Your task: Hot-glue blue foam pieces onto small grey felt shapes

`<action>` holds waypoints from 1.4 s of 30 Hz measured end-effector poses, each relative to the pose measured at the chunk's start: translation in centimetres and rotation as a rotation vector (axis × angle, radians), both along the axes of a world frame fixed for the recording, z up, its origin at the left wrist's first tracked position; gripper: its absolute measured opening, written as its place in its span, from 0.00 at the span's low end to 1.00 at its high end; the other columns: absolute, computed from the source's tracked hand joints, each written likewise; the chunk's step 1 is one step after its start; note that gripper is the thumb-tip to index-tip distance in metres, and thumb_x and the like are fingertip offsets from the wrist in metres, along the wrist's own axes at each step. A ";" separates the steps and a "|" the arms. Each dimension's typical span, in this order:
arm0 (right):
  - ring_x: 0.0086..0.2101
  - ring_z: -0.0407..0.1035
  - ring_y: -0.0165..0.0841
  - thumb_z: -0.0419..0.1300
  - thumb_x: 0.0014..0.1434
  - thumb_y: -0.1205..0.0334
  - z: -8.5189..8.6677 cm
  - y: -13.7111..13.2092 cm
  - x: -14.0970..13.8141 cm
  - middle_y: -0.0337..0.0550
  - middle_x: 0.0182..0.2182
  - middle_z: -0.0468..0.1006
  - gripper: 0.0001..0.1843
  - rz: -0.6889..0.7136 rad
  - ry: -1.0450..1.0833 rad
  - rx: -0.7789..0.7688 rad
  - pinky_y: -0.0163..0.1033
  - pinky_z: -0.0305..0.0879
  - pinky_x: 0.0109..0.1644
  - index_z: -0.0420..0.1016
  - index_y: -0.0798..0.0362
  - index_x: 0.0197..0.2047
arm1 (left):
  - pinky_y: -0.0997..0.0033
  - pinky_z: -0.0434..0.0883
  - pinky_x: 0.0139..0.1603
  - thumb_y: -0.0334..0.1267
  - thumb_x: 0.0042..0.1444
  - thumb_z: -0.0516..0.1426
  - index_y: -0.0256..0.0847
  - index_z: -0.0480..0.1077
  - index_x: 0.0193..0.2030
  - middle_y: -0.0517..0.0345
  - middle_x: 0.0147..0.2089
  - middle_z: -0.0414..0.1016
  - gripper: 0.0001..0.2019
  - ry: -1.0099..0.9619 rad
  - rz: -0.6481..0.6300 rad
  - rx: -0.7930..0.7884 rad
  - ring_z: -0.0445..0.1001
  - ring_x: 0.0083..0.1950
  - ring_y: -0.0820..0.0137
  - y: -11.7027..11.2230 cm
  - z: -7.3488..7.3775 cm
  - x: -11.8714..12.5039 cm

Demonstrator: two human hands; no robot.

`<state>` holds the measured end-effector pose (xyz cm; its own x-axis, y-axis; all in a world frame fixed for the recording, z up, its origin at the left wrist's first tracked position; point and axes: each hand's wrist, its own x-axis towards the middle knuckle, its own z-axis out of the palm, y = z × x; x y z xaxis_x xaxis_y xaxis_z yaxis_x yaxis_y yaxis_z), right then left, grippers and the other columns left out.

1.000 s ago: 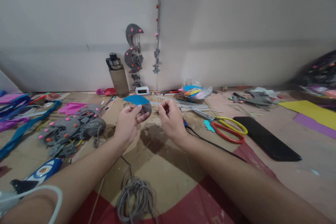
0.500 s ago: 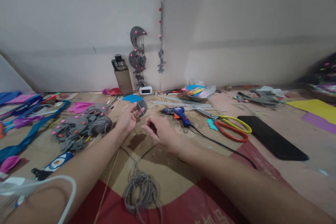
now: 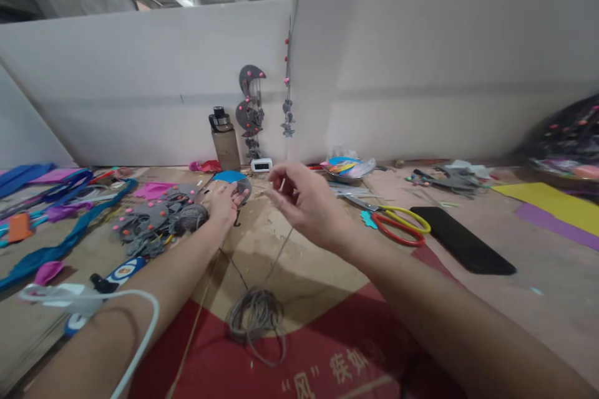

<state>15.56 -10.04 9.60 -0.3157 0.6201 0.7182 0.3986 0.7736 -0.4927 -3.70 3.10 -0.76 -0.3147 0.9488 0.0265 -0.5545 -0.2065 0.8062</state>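
Observation:
My right hand (image 3: 306,202) is raised over the middle of the table, thumb and fingers drawn together in a pinch. A strand of grey cord (image 3: 279,254) runs up to it from a loose coil (image 3: 256,317) lying on the cardboard. To the left, my left hand (image 3: 221,202) is turned partly palm up with its fingers curled, low over the table; what it pinches is too small to make out. A second strand leads from the coil toward its wrist. Just beyond those fingers lies a blue and grey disc (image 3: 229,176), partly covered by them.
Beside my left forearm lies a heap of grey felt pieces with pink balls (image 3: 150,215). Scissors (image 3: 397,223) and a black phone (image 3: 461,240) lie to the right. A bottle (image 3: 225,143) and small clock (image 3: 261,166) stand near the wall. A white cable (image 3: 152,318) crosses my left forearm.
My right hand has risen and moved away from my left, drawing the cord strand taut upward. The view has tilted up. The glue gun is now hidden behind my right hand.

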 end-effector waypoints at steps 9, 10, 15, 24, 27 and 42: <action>0.23 0.58 0.21 0.55 0.58 0.58 5.1 -3.7 3.7 0.36 0.29 0.65 0.07 -0.001 0.297 -0.023 0.30 0.53 0.23 0.65 0.51 0.38 | 0.68 0.76 0.35 0.23 0.44 0.59 0.37 0.62 0.24 0.64 0.22 0.69 0.09 -0.012 -0.009 0.032 0.72 0.26 0.77 -0.5 0.6 0.0; 0.22 0.58 0.20 0.54 0.58 0.57 5.4 -4.0 3.9 0.35 0.29 0.65 0.07 -0.003 0.307 -0.021 0.30 0.53 0.23 0.65 0.51 0.39 | 0.68 0.76 0.35 0.23 0.44 0.59 0.37 0.62 0.24 0.63 0.23 0.70 0.09 -0.010 -0.007 0.030 0.72 0.27 0.76 -0.5 0.6 0.0; 0.18 0.58 0.21 0.53 0.58 0.56 3.5 -3.6 3.3 0.33 0.23 0.69 0.08 0.185 -0.070 -0.185 0.30 0.54 0.20 0.67 0.50 0.40 | 0.71 0.75 0.32 0.24 0.44 0.59 0.36 0.63 0.23 0.62 0.24 0.71 0.09 0.011 -0.039 0.069 0.72 0.25 0.76 -0.2 0.4 0.1; 0.41 0.67 0.39 0.58 0.53 0.59 -6.1 1.5 -1.2 0.50 0.37 0.72 0.09 -0.158 -0.228 -0.117 0.47 0.63 0.45 0.70 0.54 0.37 | 0.68 0.75 0.37 0.33 0.38 0.65 0.36 0.63 0.23 0.65 0.21 0.67 0.13 0.145 -0.080 0.155 0.69 0.24 0.78 -0.8 0.7 1.1; 0.49 0.63 0.38 0.56 0.54 0.58 -8.0 2.7 -2.0 0.52 0.47 0.68 0.18 -0.181 -0.023 -0.284 0.48 0.59 0.53 0.63 0.55 0.48 | 0.67 0.74 0.38 0.40 0.40 0.64 0.36 0.65 0.25 0.62 0.23 0.69 0.13 0.322 -0.091 0.157 0.72 0.26 0.74 -2.1 1.0 2.4; 0.22 0.64 0.25 0.52 0.55 0.60 -9.8 5.4 -1.5 0.34 0.22 0.70 0.07 -0.093 0.422 -0.740 0.31 0.59 0.25 0.63 0.53 0.37 | 0.71 0.72 0.40 0.42 0.47 0.60 0.38 0.69 0.30 0.59 0.31 0.72 0.09 0.639 -0.226 0.294 0.73 0.33 0.72 -5.3 1.3 5.1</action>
<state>14.10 -4.66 -0.22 -0.0377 0.9858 0.1639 0.1141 0.1672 -0.9793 1.37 -2.17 0.50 0.0492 0.9140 0.4027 -0.0501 -0.4004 0.9150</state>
